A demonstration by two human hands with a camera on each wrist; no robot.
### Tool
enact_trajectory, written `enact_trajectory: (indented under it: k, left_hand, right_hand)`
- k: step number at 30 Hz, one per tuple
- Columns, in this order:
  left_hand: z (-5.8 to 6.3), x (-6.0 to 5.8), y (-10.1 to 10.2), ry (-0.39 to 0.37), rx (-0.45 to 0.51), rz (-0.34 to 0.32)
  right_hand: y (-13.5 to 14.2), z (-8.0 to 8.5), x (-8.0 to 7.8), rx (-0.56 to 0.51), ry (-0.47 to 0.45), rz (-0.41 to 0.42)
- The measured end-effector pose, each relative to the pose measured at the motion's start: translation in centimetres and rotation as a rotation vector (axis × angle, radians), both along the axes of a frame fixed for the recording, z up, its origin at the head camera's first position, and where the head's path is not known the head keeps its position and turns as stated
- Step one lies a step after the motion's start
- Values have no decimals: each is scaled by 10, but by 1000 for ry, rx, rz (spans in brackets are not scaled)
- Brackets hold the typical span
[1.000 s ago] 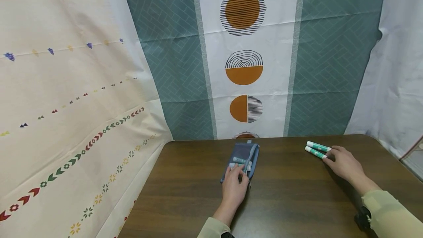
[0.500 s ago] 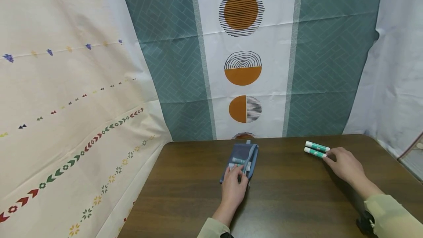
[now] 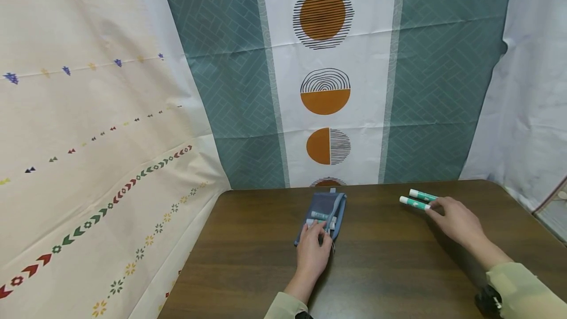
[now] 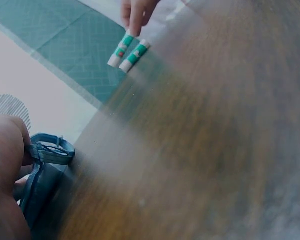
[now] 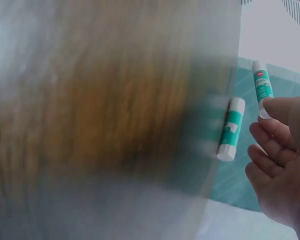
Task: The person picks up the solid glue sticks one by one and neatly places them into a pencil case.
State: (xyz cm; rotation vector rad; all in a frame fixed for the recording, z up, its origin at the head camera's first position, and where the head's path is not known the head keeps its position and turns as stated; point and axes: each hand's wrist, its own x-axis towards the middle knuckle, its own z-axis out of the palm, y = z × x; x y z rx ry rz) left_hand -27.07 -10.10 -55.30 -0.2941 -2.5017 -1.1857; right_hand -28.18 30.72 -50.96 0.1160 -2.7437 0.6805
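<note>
My right hand (image 3: 456,218) pinches the end of a white and green glue stick (image 3: 414,203) between thumb and fingertips. Just behind it lies a second glue stick (image 3: 422,195) on the table. In the right wrist view the held glue stick (image 5: 263,86) is raised beside the lying glue stick (image 5: 232,129). A blue zip pouch (image 3: 325,202) rests near the table's back edge, with more glue sticks visible in its opening. My left hand (image 3: 313,250) holds the pouch's near end; in the left wrist view, its fingers are partly hidden behind the pouch (image 4: 42,180).
The brown wooden table (image 3: 376,270) ends at a green and white patterned cloth (image 3: 241,87) hanging behind it. A cream patterned cloth (image 3: 88,137) hangs along the left, and a white cloth (image 3: 531,87) along the right.
My right hand has moved slightly left, drawing the nearer glue stick left past the other one. The left hand and pouch stay in place.
</note>
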Motion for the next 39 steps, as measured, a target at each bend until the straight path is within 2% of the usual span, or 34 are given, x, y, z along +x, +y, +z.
enact_trajectory:
  k: [19,28,39]
  left_hand:
    - [-1,1,-1,-10,-1,3]
    - [0,0,-1,9,-1,-4]
    - [0,-1,0,1,10,-1]
  right_hand:
    - [-40,9,-2,-21,12,65]
    - [-59,8,-8,-25,-28,108]
    - [-89,5,-14,-24,-21,138]
